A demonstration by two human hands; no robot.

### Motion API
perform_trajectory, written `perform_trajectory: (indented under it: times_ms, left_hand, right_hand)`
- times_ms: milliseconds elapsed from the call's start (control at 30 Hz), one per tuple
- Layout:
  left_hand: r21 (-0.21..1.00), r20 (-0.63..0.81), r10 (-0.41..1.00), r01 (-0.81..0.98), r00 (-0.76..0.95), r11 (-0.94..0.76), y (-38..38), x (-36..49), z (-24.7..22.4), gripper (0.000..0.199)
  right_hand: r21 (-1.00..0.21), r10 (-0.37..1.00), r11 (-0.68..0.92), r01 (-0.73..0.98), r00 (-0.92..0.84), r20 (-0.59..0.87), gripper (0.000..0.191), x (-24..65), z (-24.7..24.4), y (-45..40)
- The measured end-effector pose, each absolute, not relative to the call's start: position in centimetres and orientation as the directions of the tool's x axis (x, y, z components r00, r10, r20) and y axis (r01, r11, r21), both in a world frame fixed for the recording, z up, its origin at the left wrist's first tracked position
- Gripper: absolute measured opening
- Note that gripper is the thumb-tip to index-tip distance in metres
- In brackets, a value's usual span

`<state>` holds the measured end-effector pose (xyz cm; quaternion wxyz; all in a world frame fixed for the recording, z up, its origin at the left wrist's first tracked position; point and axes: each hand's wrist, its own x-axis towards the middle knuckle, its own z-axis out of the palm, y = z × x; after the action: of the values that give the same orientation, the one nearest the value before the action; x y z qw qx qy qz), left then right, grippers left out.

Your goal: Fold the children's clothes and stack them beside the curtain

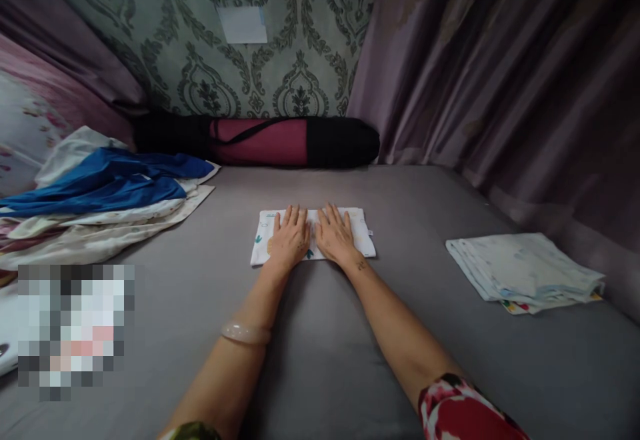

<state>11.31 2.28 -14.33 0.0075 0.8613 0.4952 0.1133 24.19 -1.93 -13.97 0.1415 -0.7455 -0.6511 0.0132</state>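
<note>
A white printed cloth (367, 245), folded into a flat rectangle, lies on the grey sheet in the middle of the view. My left hand (291, 237) rests palm down on its left half, fingers stretched out and pointing away from me. On the right half, close beside it, my right hand (335, 235) also lies flat with its fingers spread. Neither hand grips the fabric. The part of the cloth under both palms is hidden. A small tag sticks out at the cloth's right edge.
A stack of folded pale cloths (525, 267) lies to the right. Loose fabrics with a blue piece (115, 180) are heaped at the left. A black and dark pink bag (265, 141) lies along the wall, with curtains (425, 60) at the right.
</note>
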Motion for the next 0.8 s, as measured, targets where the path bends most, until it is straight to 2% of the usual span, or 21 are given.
perform_trajectory:
  times_ms: [133, 200, 300, 367, 433, 600, 800]
  left_hand:
    - [0.134, 0.073, 0.844, 0.833, 0.532, -0.537, 2.2, 11.4, -14.2, 0.053]
    - [0.133, 0.064, 0.843, 0.832, 0.535, -0.538, 2.4, 11.4, -14.4, 0.053]
    - [0.13, 0.143, 0.847, 0.839, 0.511, -0.528, 2.8, 11.0, -14.3, 0.053]
    - [0.138, 0.244, 0.867, 0.869, 0.435, -0.475, 3.1, 10.5, -14.1, 0.053]
    - [0.156, 0.287, 0.896, 0.906, 0.34, -0.394, 3.5, 10.0, -14.0, 0.054]
    - [0.154, 0.103, 0.943, 0.932, 0.316, -0.329, 4.1, 9.0, -14.2, 0.059]
    - [0.149, 0.069, 0.948, 0.936, 0.312, -0.319, 4.2, 9.1, -14.3, 0.061]
  right_hand:
    - [-0.24, 0.988, -0.04, 0.97, 0.075, 0.137, 0.053, 23.4, -14.3, -1.7]
    - [-0.247, 0.989, -0.036, 0.968, 0.071, 0.133, 0.053, 23.5, -14.4, -1.6]
    - [-0.258, 0.987, -0.036, 0.966, 0.075, 0.143, 0.053, 24.1, -14.1, -1.6]
    - [-0.257, 0.973, -0.087, 0.962, 0.138, 0.187, 0.054, 25.0, -13.8, -1.6]
    - [-0.253, 0.948, -0.17, 0.952, 0.228, 0.221, 0.056, 25.8, -13.8, -1.6]
    - [-0.249, 0.941, -0.269, 0.93, 0.309, 0.138, 0.058, 26.8, -14.7, -1.7]
    - [-0.234, 0.943, -0.279, 0.932, 0.311, 0.116, 0.059, 26.7, -14.7, -1.6]
